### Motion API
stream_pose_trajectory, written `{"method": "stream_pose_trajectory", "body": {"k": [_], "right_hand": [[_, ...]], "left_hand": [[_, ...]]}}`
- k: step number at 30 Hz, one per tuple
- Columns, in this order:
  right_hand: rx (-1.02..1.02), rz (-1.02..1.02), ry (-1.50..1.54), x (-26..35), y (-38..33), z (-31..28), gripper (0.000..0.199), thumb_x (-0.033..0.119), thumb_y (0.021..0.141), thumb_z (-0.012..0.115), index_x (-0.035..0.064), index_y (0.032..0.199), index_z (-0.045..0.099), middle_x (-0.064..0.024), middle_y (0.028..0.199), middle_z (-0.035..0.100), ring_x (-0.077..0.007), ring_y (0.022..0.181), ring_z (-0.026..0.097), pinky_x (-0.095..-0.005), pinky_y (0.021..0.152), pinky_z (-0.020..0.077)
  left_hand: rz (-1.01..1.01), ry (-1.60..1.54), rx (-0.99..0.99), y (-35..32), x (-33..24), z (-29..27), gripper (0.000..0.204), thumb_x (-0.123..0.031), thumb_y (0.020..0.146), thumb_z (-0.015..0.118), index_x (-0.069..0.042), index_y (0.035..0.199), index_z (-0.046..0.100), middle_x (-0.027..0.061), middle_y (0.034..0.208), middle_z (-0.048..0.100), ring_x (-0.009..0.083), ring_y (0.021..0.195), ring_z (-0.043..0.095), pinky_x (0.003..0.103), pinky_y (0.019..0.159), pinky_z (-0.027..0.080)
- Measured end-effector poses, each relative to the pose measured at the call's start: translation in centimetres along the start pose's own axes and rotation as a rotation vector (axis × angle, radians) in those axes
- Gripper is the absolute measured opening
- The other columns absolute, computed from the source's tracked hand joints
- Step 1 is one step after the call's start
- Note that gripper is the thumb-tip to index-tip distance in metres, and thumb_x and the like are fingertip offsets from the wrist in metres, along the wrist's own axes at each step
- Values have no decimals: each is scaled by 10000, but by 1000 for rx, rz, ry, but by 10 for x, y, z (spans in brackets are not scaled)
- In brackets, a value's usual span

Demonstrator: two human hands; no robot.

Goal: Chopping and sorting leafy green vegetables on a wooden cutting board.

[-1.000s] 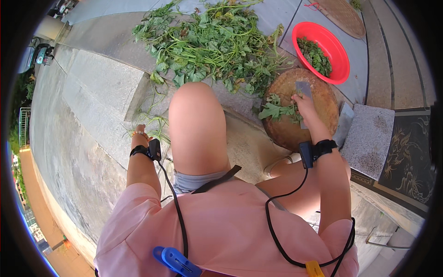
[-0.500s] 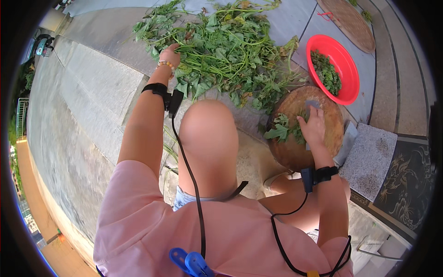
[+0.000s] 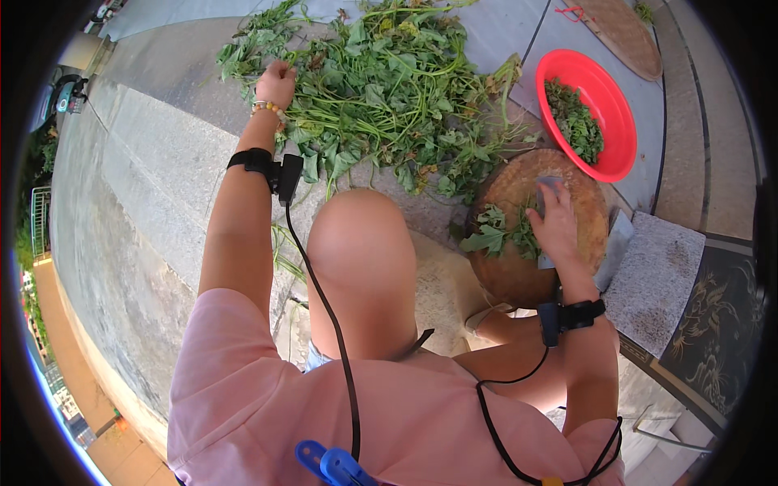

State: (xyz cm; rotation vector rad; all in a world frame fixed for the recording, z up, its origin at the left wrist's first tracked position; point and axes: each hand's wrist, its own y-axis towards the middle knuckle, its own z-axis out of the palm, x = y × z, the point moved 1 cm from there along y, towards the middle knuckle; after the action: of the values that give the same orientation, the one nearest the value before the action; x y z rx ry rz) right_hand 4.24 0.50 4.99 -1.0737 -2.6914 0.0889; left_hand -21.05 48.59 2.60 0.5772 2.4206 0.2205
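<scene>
A large heap of leafy green vines (image 3: pixel 381 89) spreads over the paving ahead of me. At its left edge is my left hand (image 3: pixel 276 83), its fingers curled closed; whatever they hold is too small to make out. My right hand (image 3: pixel 557 227) lies over a round wooden chopping block (image 3: pixel 510 279). Under its fingers shows a flat grey blade (image 3: pixel 551 183), apparently a knife, mostly covered by the hand. The handle is hidden. Beside the thumb, a small bunch of leaves (image 3: pixel 489 231) rests on the block, to the left of the blade.
Beyond the block stands a red plastic basin (image 3: pixel 620 134) with chopped greens (image 3: pixel 574 121) inside. A woven tray (image 3: pixel 620 36) lies at the far right. Close to the block's right side are a speckled stone slab (image 3: pixel 655 271) and a dark patterned panel (image 3: pixel 705 332). My bare knee (image 3: pixel 361 251) rises between my arms.
My left hand has drawn left and slightly up along the heap's edge, and its fingers look more curled. My right hand stays on the blade. The whole view has shifted slightly.
</scene>
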Motion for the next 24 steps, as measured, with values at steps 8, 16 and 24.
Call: {"method": "stream_pose_trajectory", "body": {"k": [8,16,24], "right_hand": [[37,-74,11,3,3,-1,515,204,747,651,117,1221,468,-172,1349,336,-358,1194,388,-446,977,334],[123,-99,14,5,2,-9,500,216,762,630,129,1225,462,-149,1361,330,-341,1198,396,-458,971,337],[151,-119,-30,15,-7,-30,515,236,769,625,155,1243,442,-146,1360,328,-346,1198,401,-473,981,320]], "left_hand": [[195,242,763,-15,-37,27,467,-345,709,701,-95,1094,613,144,1011,630,291,952,597,363,834,478],[425,394,642,-19,-58,-15,308,-267,714,687,-55,932,640,149,835,632,324,770,598,391,697,463],[371,-156,109,7,-126,-124,278,-322,799,640,-80,934,660,35,587,551,116,542,477,278,537,403]]}}
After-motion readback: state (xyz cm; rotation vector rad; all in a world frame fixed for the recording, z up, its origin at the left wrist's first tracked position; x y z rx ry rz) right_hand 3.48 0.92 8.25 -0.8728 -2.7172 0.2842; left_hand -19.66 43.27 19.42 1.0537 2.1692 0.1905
